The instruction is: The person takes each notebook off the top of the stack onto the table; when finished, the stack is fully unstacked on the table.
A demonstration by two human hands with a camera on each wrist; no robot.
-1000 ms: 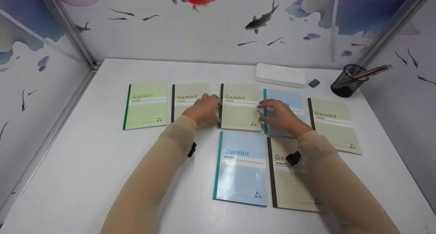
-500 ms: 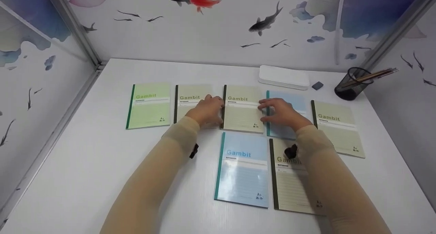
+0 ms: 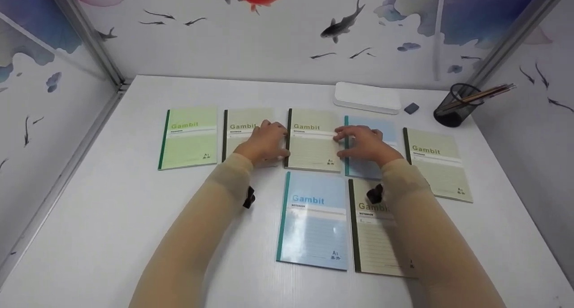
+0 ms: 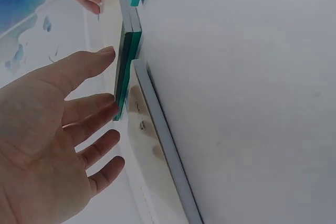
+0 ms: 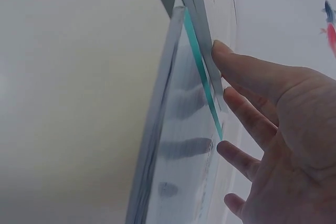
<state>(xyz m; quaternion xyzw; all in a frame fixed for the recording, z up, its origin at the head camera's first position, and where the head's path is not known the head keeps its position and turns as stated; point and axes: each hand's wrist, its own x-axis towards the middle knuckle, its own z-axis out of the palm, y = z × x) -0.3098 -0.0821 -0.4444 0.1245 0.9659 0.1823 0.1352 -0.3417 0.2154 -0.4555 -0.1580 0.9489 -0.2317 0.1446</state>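
A beige "Gambit" notebook [image 3: 312, 149] with a dark spine lies between my hands in the back row. In the left wrist view, a teal-spined notebook [image 4: 135, 43] sits right beneath it. My left hand [image 3: 264, 142] has thumb and fingertips at the spine side, over another beige notebook [image 3: 231, 142]. On the opposite side, my right hand [image 3: 365, 144] sets its fingertips at the page edge, spanning the spine of a blue notebook [image 3: 388, 125]. Both hands keep their fingers extended and spread. The right wrist view shows the right thumb [image 5: 223, 51] against the stacked page edges.
A green notebook [image 3: 190, 140] lies far left, a beige one [image 3: 437, 160] far right. Nearer are a blue notebook [image 3: 312, 232] and a beige one [image 3: 376, 249], partly under the right forearm. A white case [image 3: 367, 97], an eraser [image 3: 411, 108] and a mesh pen cup [image 3: 453, 113] stand behind.
The right hand has shifted slightly left against the beige notebook's edge. The left hand stays at the spine. The notebooks keep their arrangement; the head view has moved a little.
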